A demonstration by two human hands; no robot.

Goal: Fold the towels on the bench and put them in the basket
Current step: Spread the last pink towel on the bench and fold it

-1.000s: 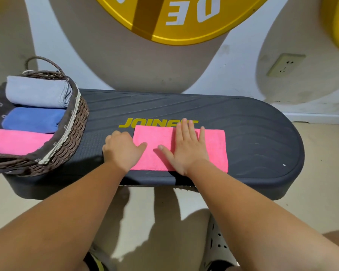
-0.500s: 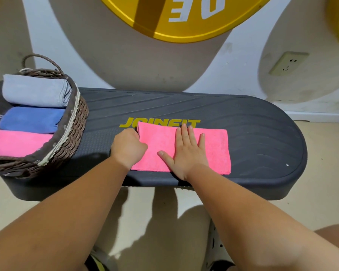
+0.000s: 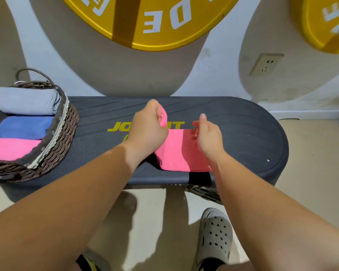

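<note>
A pink towel lies on the dark grey bench, near its front edge. My left hand pinches the towel's left end and holds it lifted and curled over toward the right. My right hand hovers over the towel's right part with thumb up and fingers curled; whether it grips cloth is unclear. On the bench's left end stands a brown woven basket holding a folded grey towel, a blue towel and a pink folded towel.
A wall with a socket runs right behind the bench. Yellow discs hang above it. My grey clog stands on the beige floor in front of the bench. Bare bench surface lies to the right of the towel.
My left hand has picked up the towel's left end and carried it up and to the right. My right hand has lifted off the towel, where it was pressing flat.
</note>
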